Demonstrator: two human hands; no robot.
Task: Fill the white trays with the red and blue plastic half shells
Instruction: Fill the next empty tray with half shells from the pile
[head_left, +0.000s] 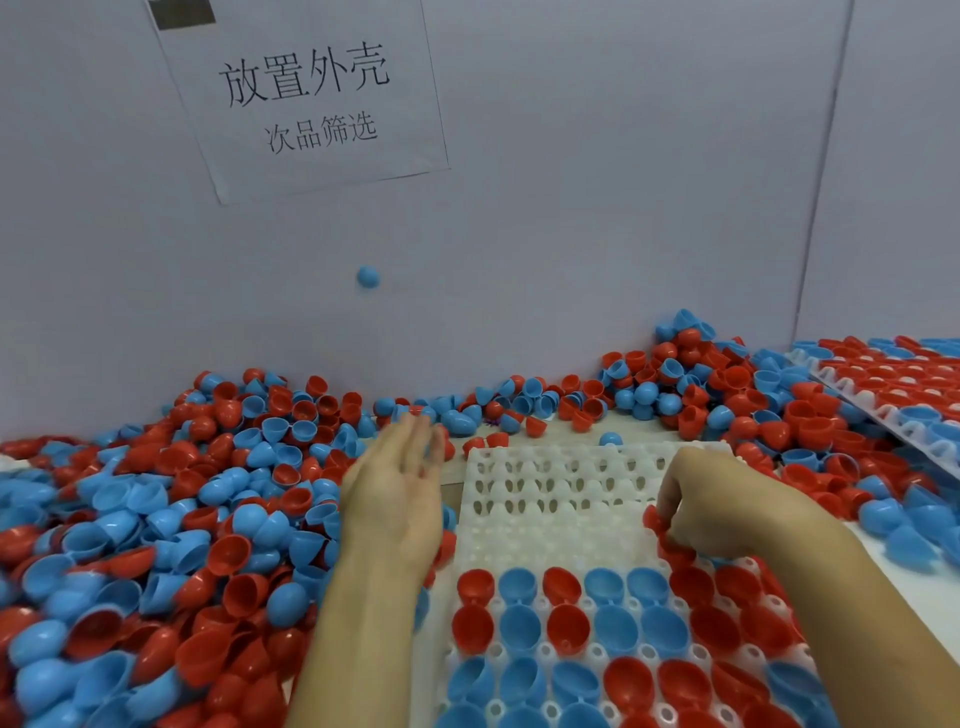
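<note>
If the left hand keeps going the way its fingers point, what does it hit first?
Probably the loose shells heaped just beyond the left hand's blurred fingertips, then the wall behind them. Depth is unclear; it may pass above them.

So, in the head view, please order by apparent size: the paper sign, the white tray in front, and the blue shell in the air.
1. White tray, nearest the camera, so its lead over the sign is unsure.
2. Paper sign.
3. Blue shell, clearly smallest.
</note>
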